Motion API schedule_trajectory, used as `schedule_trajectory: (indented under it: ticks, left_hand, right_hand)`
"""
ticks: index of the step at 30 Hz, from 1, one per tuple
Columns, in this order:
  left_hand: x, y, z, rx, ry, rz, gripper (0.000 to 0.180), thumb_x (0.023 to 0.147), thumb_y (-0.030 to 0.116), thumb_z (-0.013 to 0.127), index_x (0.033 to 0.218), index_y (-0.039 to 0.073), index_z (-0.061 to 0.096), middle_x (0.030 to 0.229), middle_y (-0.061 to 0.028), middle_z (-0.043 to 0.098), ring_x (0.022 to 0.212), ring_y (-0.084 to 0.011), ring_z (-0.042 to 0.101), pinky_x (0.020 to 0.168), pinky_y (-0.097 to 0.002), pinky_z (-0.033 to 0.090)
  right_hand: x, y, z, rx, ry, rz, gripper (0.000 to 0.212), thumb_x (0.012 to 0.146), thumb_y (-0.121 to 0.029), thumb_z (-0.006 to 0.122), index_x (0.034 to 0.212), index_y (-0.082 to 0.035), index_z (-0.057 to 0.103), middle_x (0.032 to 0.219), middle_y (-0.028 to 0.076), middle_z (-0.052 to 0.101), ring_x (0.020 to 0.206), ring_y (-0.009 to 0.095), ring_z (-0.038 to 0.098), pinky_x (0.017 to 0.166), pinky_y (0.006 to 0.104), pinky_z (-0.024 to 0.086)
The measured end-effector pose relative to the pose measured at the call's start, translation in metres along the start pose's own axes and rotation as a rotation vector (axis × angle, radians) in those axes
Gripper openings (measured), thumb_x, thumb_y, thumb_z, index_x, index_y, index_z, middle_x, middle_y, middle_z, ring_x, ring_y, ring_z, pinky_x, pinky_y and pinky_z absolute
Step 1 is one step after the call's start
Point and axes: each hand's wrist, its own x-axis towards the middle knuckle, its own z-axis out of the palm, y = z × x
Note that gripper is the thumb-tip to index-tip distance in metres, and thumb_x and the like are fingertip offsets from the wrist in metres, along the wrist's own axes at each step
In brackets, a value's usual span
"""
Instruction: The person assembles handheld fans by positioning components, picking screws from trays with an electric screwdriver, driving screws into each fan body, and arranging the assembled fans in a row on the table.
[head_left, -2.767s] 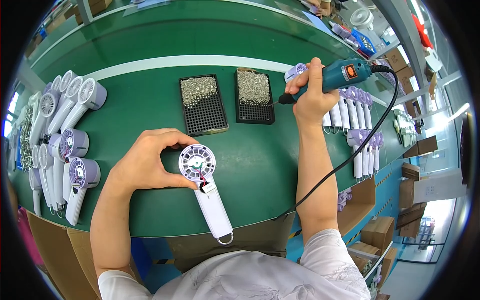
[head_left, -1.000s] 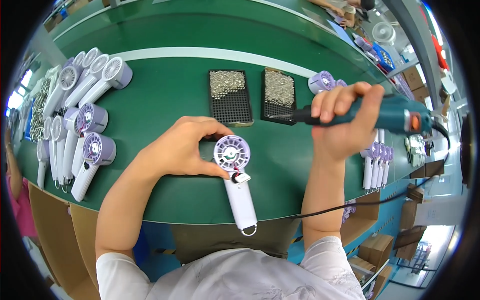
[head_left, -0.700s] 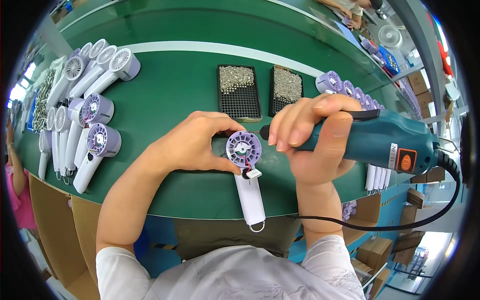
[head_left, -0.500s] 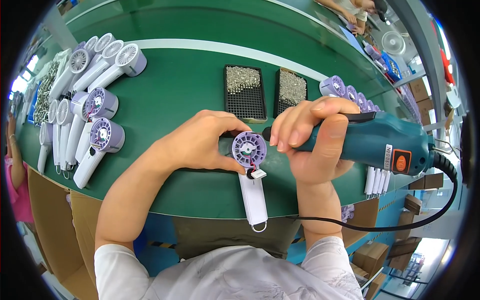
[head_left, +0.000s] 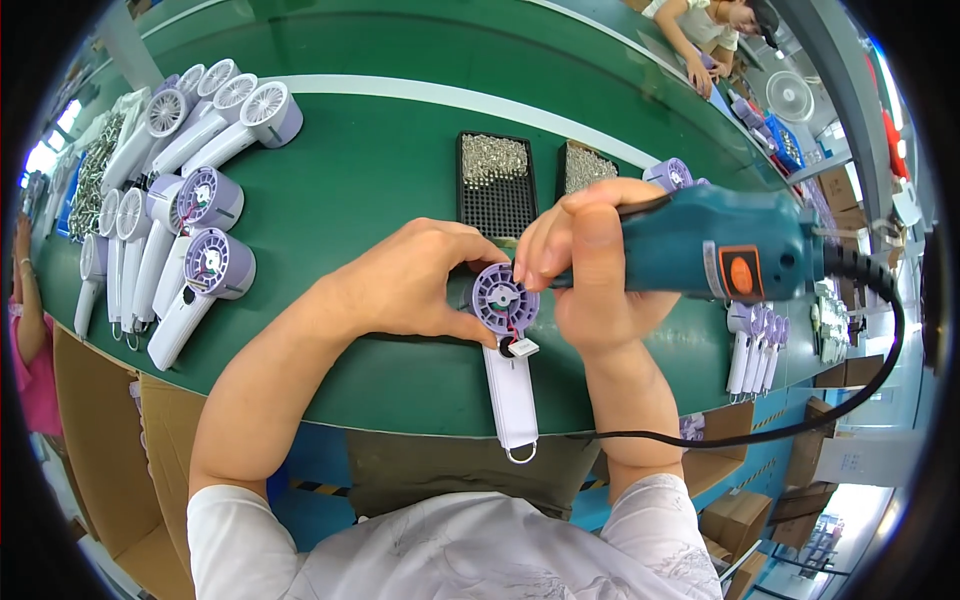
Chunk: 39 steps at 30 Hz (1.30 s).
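My left hand [head_left: 415, 280] curls around the purple round head of a white handheld fan [head_left: 512, 395], thumb and fingers gripping its sides. The fan lies with its handle toward me and its metal loop at the table's front edge. Its open head shows a hub and spokes, and a small white connector on red and black wires hangs out at the neck. In my right hand [head_left: 595, 275] is a teal electric screwdriver [head_left: 710, 245], held nearly level. Its front end is at the right rim of the fan head; my fingers hide the tip.
Beyond my hands stand two black perforated trays [head_left: 497, 208] [head_left: 562, 175] of small silvery screws. Several handheld fans [head_left: 220, 265] lie at the left, more fans [head_left: 755, 350] at the right. The screwdriver's black cord [head_left: 895, 330] loops at the right. A co-worker [head_left: 700, 40] sits across the table.
My right hand has brought the screwdriver left and closer, its front end now at the fan head's rim. My left hand and the fan have hardly moved.
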Motion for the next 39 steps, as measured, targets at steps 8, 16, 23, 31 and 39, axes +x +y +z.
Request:
schedule_trajectory:
  ticks: [8,16,23,31,39]
  left_hand:
    - [-0.001,-0.002,0.002,-0.068,0.031,-0.040,0.061,0.060,0.029,0.096,0.104,-0.005,0.070,0.096,-0.0180,0.072,0.089,-0.0334,0.070,0.080,-0.0402,0.057]
    - [-0.002,-0.003,0.002,-0.050,0.038,-0.031,0.059,0.060,0.028,0.096,0.100,-0.006,0.069,0.095,-0.0188,0.073,0.089,-0.0338,0.071,0.080,-0.0396,0.057]
    - [-0.003,-0.004,0.002,-0.096,0.024,-0.068,0.060,0.060,0.029,0.097,0.099,-0.005,0.069,0.093,-0.0183,0.072,0.085,-0.0333,0.071,0.078,-0.0392,0.057]
    - [-0.007,-0.008,0.003,-0.089,0.021,-0.035,0.062,0.061,0.032,0.096,0.105,-0.004,0.071,0.096,-0.0177,0.072,0.088,-0.0318,0.071,0.081,-0.0386,0.057]
    - [-0.002,-0.006,0.001,-0.050,-0.018,0.012,0.063,0.063,0.028,0.096,0.112,-0.001,0.071,0.104,-0.0144,0.072,0.096,-0.0307,0.070,0.086,-0.0380,0.056]
  right_hand:
    - [0.010,0.011,0.008,-0.012,0.045,0.067,0.013,0.088,0.001,0.078,0.091,0.001,0.065,0.065,0.002,0.063,0.050,0.007,0.059,0.044,0.0210,0.044]
    - [0.012,0.018,-0.002,-0.232,-0.183,0.008,0.012,0.094,0.001,0.069,0.094,0.001,0.057,0.061,0.006,0.058,0.048,0.014,0.058,0.044,0.0276,0.048]
    - [0.015,0.010,0.004,-0.096,-0.174,0.166,0.013,0.094,0.002,0.067,0.094,0.000,0.054,0.060,0.007,0.057,0.045,0.015,0.056,0.044,0.0301,0.049]
    - [0.027,0.002,-0.004,0.029,-0.301,0.224,0.008,0.099,-0.004,0.059,0.103,0.002,0.056,0.058,0.008,0.054,0.044,0.018,0.055,0.041,0.0343,0.048]
    - [0.084,0.038,-0.013,0.027,0.160,0.037,0.019,0.102,-0.017,0.062,0.096,0.001,0.061,0.060,0.006,0.053,0.044,0.017,0.050,0.043,0.0351,0.044]
